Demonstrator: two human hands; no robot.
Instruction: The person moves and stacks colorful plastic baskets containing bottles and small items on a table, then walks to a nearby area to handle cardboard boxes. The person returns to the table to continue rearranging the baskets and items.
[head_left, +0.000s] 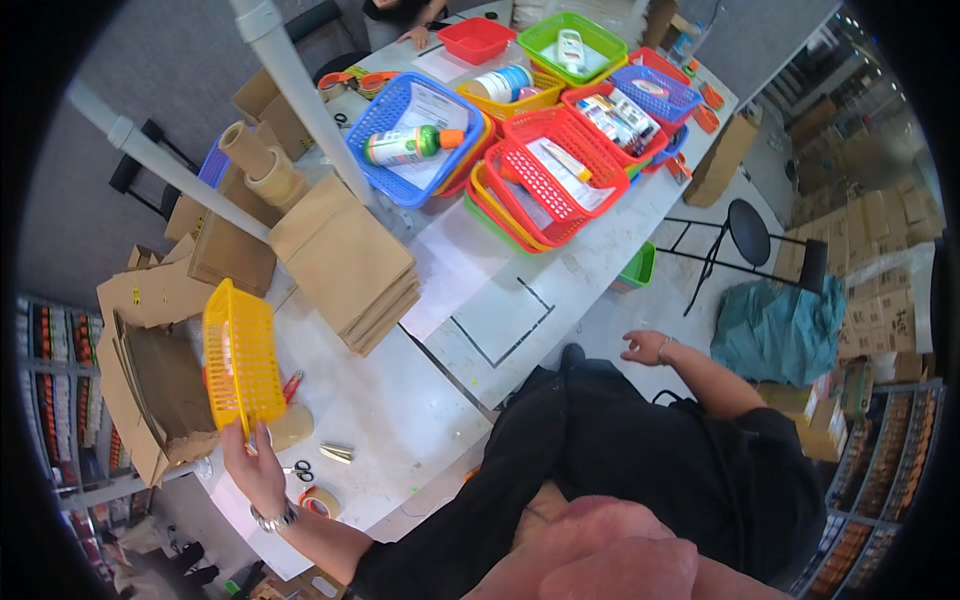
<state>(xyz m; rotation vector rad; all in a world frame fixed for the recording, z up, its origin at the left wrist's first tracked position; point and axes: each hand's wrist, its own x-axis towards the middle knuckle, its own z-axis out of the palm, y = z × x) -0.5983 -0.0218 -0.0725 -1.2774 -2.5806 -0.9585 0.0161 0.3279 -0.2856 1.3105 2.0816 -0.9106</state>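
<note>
My left hand [252, 465] grips the near edge of a yellow plastic basket [240, 355], held tilted on its side above the white table [400, 400], next to an open cardboard box [150, 400]. My right hand [645, 347] hangs free off the table's right edge with its fingers spread and nothing in it. A stack of brown paper bags [345, 260] lies just beyond the basket.
Blue [410, 140], red [555, 175], yellow and green baskets with bottles and papers crowd the far table. Tape rolls [320, 500], scissors [300, 470] and a red-handled tool lie by my left hand. A black stool [750, 235] and a teal bag stand right. Another person's hand [415, 38] rests at the far end.
</note>
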